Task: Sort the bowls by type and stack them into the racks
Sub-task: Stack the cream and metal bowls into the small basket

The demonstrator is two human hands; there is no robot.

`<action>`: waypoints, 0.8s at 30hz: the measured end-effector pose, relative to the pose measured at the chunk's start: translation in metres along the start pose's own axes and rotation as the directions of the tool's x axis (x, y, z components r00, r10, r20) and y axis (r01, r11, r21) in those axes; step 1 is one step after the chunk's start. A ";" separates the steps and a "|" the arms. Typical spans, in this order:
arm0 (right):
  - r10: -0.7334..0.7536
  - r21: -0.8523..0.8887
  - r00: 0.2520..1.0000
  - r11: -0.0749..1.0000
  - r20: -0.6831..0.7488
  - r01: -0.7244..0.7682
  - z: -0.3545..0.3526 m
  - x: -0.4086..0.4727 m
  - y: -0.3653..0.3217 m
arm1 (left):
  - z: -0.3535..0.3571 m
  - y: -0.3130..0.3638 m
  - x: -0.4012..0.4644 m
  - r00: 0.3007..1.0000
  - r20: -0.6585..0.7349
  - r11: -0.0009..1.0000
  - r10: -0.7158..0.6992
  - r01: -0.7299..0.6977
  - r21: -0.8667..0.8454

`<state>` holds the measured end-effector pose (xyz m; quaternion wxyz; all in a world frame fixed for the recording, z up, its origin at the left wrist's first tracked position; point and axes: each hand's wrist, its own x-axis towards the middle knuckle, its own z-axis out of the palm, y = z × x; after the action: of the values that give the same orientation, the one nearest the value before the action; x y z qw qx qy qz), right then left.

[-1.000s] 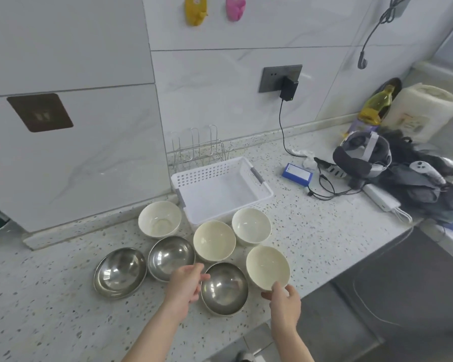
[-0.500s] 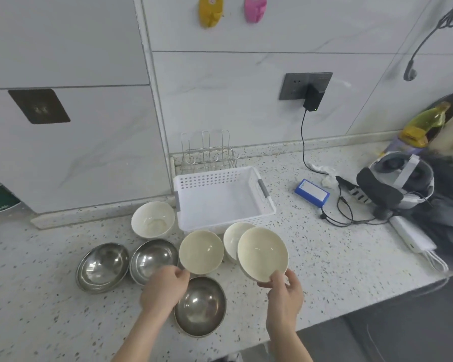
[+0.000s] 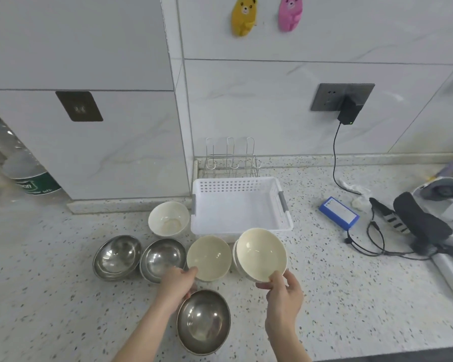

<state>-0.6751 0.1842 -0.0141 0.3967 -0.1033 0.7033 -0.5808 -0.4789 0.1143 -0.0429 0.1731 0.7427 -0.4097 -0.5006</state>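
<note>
Just in front of the white basket, the right hand pinches a tilted cream bowl by its rim above another, while the left hand grips the neighbouring cream bowl's near edge.

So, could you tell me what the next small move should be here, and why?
Probably lower the cream bowl held in the right hand into the cream bowl partly hidden behind it. The held bowl is lifted and tilted just in front of that bowl, both look the same type, and the white basket beyond holds nothing visible, so nesting them first seems sensible.
</note>
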 end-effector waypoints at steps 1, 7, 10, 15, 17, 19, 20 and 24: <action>0.001 -0.003 1.000 1.000 0.007 -0.001 0.001 0.002 0.000 | 0.003 -0.001 0.003 1.000 0.001 0.999 -0.018 0.018 -0.032; 0.003 -0.016 0.999 1.000 0.046 -0.002 0.001 0.013 -0.003 | 0.020 -0.003 0.014 0.997 0.010 0.991 -0.076 0.076 -0.113; 0.010 -0.012 0.998 1.000 0.061 -0.009 -0.002 0.018 -0.004 | 0.023 -0.002 0.015 0.996 -0.012 0.988 -0.089 0.087 -0.125; 0.013 -0.003 0.996 1.000 0.084 -0.013 -0.004 0.023 -0.009 | 0.020 0.005 0.010 0.993 -0.044 0.982 -0.107 0.098 -0.162; 0.015 0.006 0.996 1.000 0.087 -0.016 -0.005 0.026 -0.012 | 0.017 0.008 0.005 0.993 -0.039 0.976 -0.115 0.105 -0.191; 0.014 0.015 0.996 1.000 0.090 -0.015 -0.005 0.029 -0.014 | 0.013 0.012 -0.001 0.991 -0.043 0.974 -0.125 0.114 -0.197; 0.012 0.023 0.996 1.000 0.092 -0.015 -0.005 0.031 -0.016 | 0.011 0.015 -0.004 0.991 -0.047 0.974 -0.126 0.114 -0.197; -0.001 0.058 0.994 0.998 0.107 -0.005 -0.002 0.040 -0.022 | 0.000 0.027 -0.014 0.994 -0.041 0.978 -0.097 0.088 -0.191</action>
<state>-0.7096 0.1546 -0.0116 0.4370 -0.1218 0.6640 -0.5944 -0.4931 0.1086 -0.0167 0.2294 0.7534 -0.3209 -0.5260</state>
